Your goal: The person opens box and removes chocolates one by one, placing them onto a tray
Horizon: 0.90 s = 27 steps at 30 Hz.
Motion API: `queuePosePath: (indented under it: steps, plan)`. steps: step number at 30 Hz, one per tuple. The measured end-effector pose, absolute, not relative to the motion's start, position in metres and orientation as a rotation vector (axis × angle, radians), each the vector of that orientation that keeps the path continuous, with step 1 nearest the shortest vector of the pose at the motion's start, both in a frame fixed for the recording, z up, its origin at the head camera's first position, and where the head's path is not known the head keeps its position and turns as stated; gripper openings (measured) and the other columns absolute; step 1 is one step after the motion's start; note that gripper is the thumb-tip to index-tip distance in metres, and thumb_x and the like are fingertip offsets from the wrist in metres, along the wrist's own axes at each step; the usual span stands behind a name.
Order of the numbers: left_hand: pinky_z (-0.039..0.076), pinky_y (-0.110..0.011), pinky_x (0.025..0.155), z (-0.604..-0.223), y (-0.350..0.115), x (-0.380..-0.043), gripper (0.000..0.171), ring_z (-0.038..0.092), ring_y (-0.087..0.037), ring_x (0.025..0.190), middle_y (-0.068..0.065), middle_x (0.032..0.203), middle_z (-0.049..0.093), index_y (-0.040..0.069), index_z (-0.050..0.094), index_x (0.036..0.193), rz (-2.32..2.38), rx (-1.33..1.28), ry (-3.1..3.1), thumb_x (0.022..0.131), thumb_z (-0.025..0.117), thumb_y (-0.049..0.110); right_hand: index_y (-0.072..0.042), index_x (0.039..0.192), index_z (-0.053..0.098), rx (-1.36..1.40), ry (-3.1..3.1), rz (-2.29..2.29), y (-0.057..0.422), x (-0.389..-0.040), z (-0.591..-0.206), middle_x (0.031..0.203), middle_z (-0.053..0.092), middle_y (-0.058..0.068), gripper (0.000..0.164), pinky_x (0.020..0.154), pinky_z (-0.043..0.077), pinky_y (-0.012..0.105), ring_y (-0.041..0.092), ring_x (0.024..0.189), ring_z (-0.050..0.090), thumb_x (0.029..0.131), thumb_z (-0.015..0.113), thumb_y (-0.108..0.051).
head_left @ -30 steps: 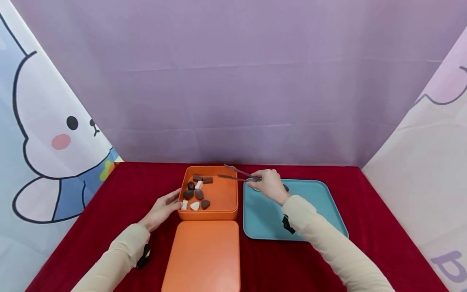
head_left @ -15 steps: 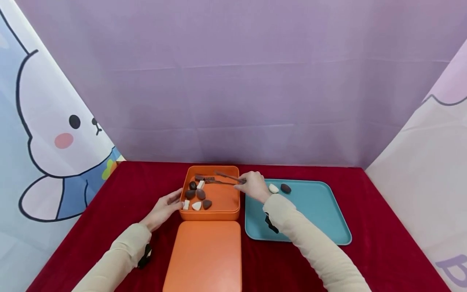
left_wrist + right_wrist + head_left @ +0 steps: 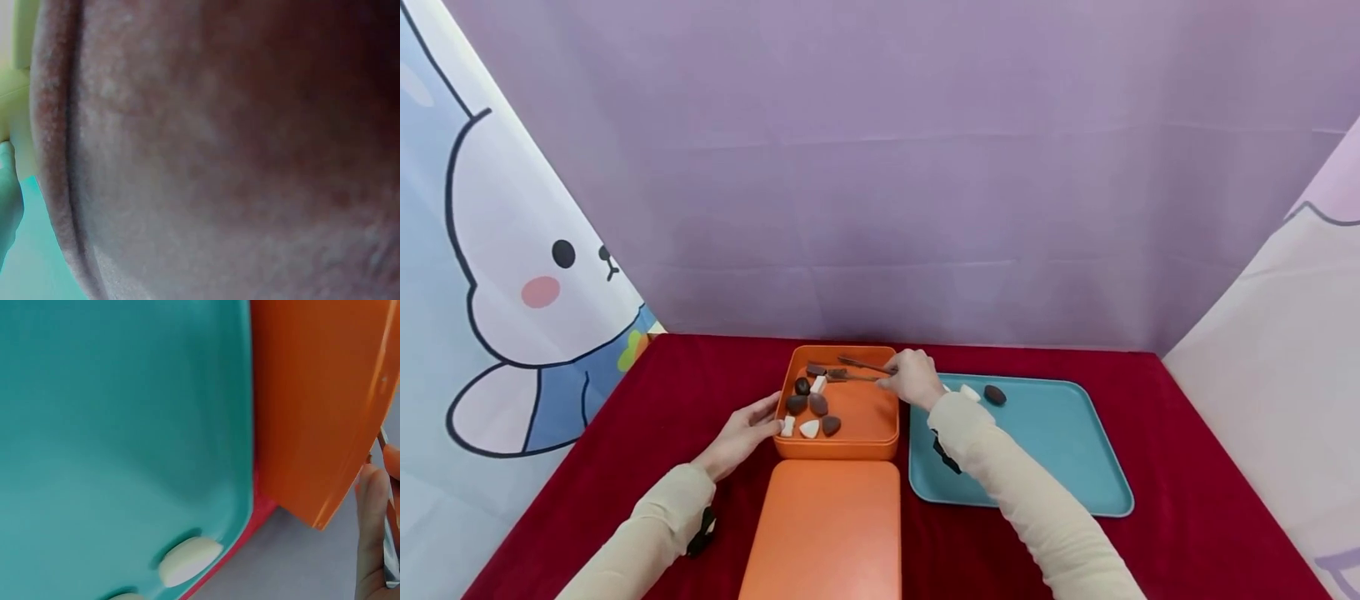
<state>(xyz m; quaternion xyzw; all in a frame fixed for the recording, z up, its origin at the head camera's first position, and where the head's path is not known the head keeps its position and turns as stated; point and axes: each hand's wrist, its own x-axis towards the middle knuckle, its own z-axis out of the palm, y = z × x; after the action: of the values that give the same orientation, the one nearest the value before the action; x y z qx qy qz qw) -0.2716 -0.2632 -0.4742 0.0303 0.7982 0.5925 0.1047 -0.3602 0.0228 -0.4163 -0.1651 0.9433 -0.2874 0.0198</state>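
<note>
My right hand (image 3: 913, 379) grips dark tongs (image 3: 867, 365) over the back of the orange box (image 3: 872, 417). One tong arm lies by a dark brown rectangular piece (image 3: 837, 375); I cannot tell whether they touch. In the right wrist view, fingers (image 3: 373, 500) hold the tongs at the right edge. Straight fingers of my left hand (image 3: 741, 433) rest against the box's left wall, thumb at the rim. Inside lie several chocolate-like pieces, among them a dark oval one (image 3: 802, 386), a white block (image 3: 818, 384) and a white rounded triangle (image 3: 809, 428). Skin fills most of the left wrist view.
A blue-green tray (image 3: 1060, 450) sits right of the box, bearing a dark oval piece (image 3: 995, 395) and white pieces (image 3: 190, 559) near its back edge. An orange lid (image 3: 827, 529) lies in front of the box. Red cloth (image 3: 700, 375) covers the table; a purple curtain (image 3: 887, 208) hangs behind.
My right hand has moved left from over the tray to the box's right rim, carrying the tongs among the pieces at the back. My left hand stays at the box.
</note>
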Motion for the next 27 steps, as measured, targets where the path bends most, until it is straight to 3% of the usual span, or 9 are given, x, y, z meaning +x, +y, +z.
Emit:
queuePosePath:
  steps: [14, 27]
  plan:
    - [0.03, -0.047, 0.106, -0.4746, -0.2559, -0.2737, 0.062, 0.028, -0.031, 0.136, -0.015, 0.15, 0.025, 0.009, 0.021, 0.147, 1.73, 0.084, 2.362, 0.094, 0.051, 0.016, -0.009, 0.095, 0.075, -0.46, 2.949, -0.762, 0.0185, -0.3601, -0.4127, 0.095, 0.071, 0.006, 0.022, 0.082, 0.049, 0.035, 0.022, 0.088, 0.061, 0.077, 0.074, -0.022]
    - [0.032, -0.045, 0.106, -0.4749, -0.2587, -0.2761, 0.063, 0.027, -0.03, 0.136, -0.014, 0.15, 0.024, 0.01, 0.02, 0.147, 1.736, 0.094, 2.35, 0.093, 0.052, 0.018, -0.012, 0.083, 0.077, -0.503, 2.953, -0.811, 0.0184, -0.3617, -0.4156, 0.078, 0.07, 0.002, 0.009, 0.059, 0.048, 0.024, 0.014, 0.066, 0.057, 0.079, 0.072, -0.018]
